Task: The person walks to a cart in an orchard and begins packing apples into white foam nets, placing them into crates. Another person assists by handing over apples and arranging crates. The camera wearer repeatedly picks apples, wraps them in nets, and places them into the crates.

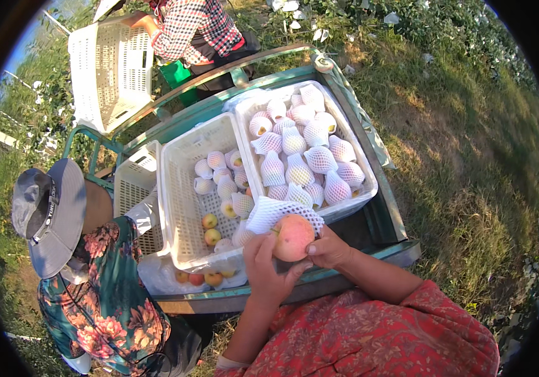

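Between my two hands is a pinkish-red apple point(294, 238), its stem side turned to the left. My left hand point(269, 268) grips it from the left with fingers and thumb. On its other side, my right hand point(328, 249) presses a thumb against the skin. A white foam net sleeve point(274, 212) spreads behind the apple, near the fingers; which hand holds it is hard to tell. Just beyond stands a white plastic crate point(370, 188) full of net-wrapped apples point(300, 172). Left of it, another white crate point(180, 226) contains wrapped and bare apples point(212, 236).
Both crates stand in a green metal cart bed point(392, 207) with raised rails. A co-worker in a grey hat point(69, 212) leans in from the left, beside a third crate point(133, 184). Across the cart, a person in a checked shirt point(189, 28) holds a crate point(109, 70).
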Tool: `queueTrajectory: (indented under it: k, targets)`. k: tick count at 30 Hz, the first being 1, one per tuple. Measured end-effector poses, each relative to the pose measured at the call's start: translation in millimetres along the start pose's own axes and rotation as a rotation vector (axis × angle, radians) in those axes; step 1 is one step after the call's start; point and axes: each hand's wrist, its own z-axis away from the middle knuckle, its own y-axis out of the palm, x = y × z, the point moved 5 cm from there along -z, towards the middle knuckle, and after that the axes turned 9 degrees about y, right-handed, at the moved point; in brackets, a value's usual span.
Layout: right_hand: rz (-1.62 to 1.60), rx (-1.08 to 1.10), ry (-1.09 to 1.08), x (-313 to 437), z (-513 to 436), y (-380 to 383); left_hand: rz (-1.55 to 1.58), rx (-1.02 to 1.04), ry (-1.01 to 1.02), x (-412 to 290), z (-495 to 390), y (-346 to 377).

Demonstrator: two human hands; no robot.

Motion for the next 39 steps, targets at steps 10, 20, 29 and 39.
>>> queueTrajectory:
  k: [10, 20, 29, 39]
  targets:
    - [-0.398, 0.421, 0.141, -19.4, 22.0, -0.3, 1.520, 0.004, -1.274, 24.1, 46.1, 42.5]
    - [-0.126, 0.208, 0.288, -31.1, 43.7, 9.1, 1.638, 0.337, -1.187, 27.6, 66.7, 40.6]
    - [-0.065, 0.118, 0.227, -29.2, 47.7, 13.3, 1.548, -0.137, -1.310, 30.7, 60.8, 25.9]
    - [0.495, -0.402, -0.130, -16.5, 41.2, 17.0, 0.262, 0.108, 0.004, -3.5, 6.3, -24.5]
